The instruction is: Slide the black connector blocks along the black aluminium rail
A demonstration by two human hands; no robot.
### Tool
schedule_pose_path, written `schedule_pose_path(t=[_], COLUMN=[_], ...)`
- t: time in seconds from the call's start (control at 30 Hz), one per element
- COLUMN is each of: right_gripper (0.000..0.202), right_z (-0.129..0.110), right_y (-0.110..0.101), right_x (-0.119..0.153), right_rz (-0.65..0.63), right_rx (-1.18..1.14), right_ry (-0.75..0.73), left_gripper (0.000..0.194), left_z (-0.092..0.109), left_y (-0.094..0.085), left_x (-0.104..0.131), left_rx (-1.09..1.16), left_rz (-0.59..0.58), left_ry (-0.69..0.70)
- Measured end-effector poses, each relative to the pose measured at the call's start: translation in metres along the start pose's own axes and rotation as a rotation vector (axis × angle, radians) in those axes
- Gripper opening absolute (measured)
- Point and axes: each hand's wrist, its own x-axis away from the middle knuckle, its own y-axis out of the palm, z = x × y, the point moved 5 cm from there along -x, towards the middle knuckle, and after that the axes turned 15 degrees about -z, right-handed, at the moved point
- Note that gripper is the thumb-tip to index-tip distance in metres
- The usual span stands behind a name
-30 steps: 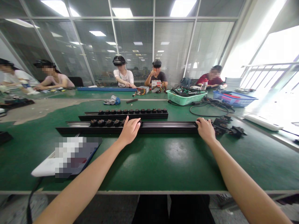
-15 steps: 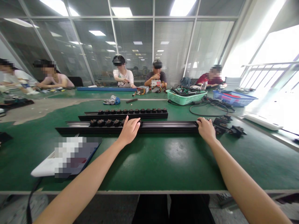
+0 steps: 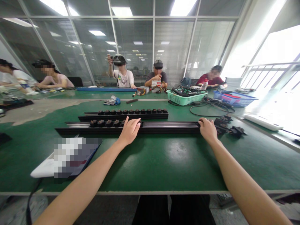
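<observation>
Near black rail (image 3: pixel 168 129): lies flat and lengthwise across the tabletop (image 3: pixel 150 175) in front of you, shiny channel facing up. Row of dark modules (image 3: pixel 101 123) seated in its left stretch; between your hands the channel shows bare.

Left hand (image 3: pixel 129 131): laid over the rail at the right end of that row, fingers fairly close together, thumb apart. Something dark shows at the fingertips; cannot tell whether you grip it. Right hand (image 3: pixel 207 129): fingers curled in a narrow shape over the rail's right end. What lies under them is hidden; hold unconfirmed.

Loose modules (image 3: pixel 237 132): just beyond your right hand. Second black rail (image 3: pixel 124 117), with its own row, lies behind the near one, apart from it.

Handling notes, by judgement: bear down lightly and equally with both hands, so the rail sits square and neither end lifts. Let the left hand steady the row without tipping its modules. Line your right fingers up with the channel; a skewed push could jam a part or twist the rail. Mind your right wrist near the loose pieces.
</observation>
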Motion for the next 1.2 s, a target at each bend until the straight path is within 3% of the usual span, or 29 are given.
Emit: schedule_pose_path(t=[1.2], right_gripper=[0.039], right_z=[0.022], right_y=[0.001], right_x=[-0.006], right_rz=[0.052], right_rx=[0.004], right_ry=[0.036], left_gripper=[0.052], left_z=[0.0], left_y=[0.0], left_x=[0.001], left_rx=[0.003], left_rz=[0.001], left_ry=[0.004])
